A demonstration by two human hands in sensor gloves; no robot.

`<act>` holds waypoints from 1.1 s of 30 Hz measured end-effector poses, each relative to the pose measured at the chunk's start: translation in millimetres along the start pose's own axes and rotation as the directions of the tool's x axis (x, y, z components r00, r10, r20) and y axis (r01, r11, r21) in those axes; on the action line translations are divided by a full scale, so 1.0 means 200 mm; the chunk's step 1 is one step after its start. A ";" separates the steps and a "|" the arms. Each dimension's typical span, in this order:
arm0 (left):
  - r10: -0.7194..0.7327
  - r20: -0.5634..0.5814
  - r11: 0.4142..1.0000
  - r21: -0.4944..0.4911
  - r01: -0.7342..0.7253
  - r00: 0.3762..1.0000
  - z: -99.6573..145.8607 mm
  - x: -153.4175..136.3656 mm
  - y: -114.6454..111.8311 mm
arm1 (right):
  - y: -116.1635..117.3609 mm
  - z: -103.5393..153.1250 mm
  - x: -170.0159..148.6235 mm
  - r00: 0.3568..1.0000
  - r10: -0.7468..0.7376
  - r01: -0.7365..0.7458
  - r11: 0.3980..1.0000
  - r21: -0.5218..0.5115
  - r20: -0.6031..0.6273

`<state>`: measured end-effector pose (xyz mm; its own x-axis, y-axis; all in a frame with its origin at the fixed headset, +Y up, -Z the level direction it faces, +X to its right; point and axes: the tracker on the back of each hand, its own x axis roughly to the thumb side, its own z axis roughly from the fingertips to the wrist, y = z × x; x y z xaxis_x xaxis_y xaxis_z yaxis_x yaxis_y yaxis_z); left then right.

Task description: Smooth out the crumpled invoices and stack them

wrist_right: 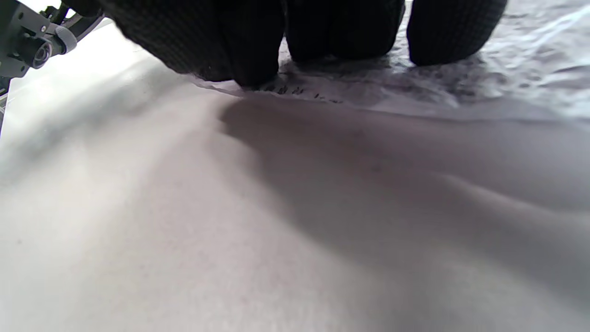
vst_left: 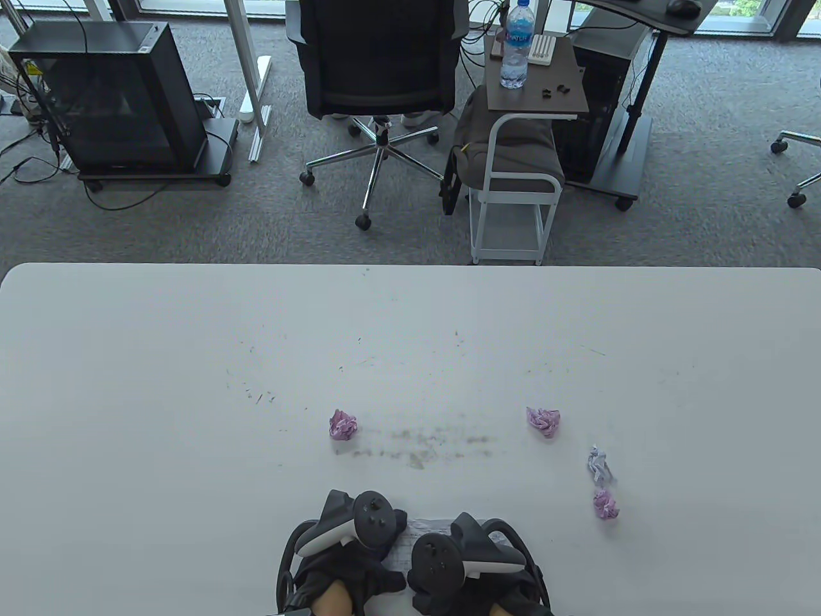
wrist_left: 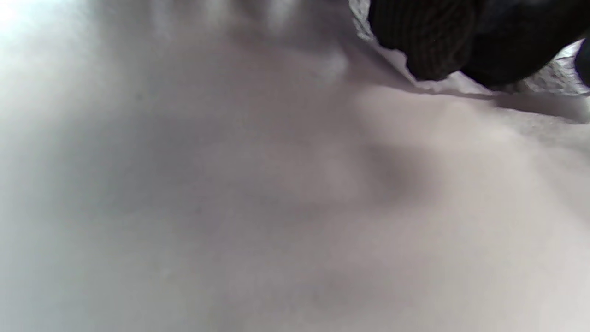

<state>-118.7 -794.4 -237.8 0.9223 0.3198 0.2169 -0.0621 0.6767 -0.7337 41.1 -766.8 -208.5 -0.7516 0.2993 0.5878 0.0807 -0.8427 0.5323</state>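
A white printed invoice (vst_left: 410, 536) lies on the table's near edge, mostly hidden under both hands. My left hand (vst_left: 356, 557) rests on its left part; its gloved fingers (wrist_left: 424, 41) touch the wrinkled sheet (wrist_left: 461, 85). My right hand (vst_left: 453, 559) presses on the right part; its fingertips (wrist_right: 343, 32) push down on the creased paper (wrist_right: 415, 80). Three pink crumpled balls lie at the middle left (vst_left: 343, 424), the middle right (vst_left: 543, 421) and the near right (vst_left: 605, 504). A white-blue crumpled invoice (vst_left: 598, 464) lies just above the near-right ball.
The white table (vst_left: 160, 385) has scuff marks near its middle (vst_left: 423, 446). Beyond its far edge stand an office chair (vst_left: 378, 70), a small side table with a water bottle (vst_left: 516, 45) and a black PC case (vst_left: 109, 96).
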 end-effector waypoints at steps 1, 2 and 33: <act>0.000 -0.001 1.000 0.000 0.000 1.000 0.00 0.00 0.00 | -0.01 0.00 -0.01 1.000 -0.014 0.014 1.000 -0.006 -0.011; -0.001 -0.002 1.000 -0.001 0.001 1.000 0.00 0.00 0.00 | -0.01 0.01 -0.02 0.999 -0.028 0.028 1.000 -0.003 -0.022; 0.005 0.011 1.000 -0.001 -0.005 1.000 0.00 0.00 0.00 | -0.02 0.11 -0.34 0.914 -0.045 -0.058 0.969 -0.239 -0.402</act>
<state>-119.4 -794.6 -238.6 0.9179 0.3303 0.2200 -0.0664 0.6744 -0.7354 106.2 -773.0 -237.1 -0.9542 0.1312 0.2687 -0.0347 -0.9411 0.3364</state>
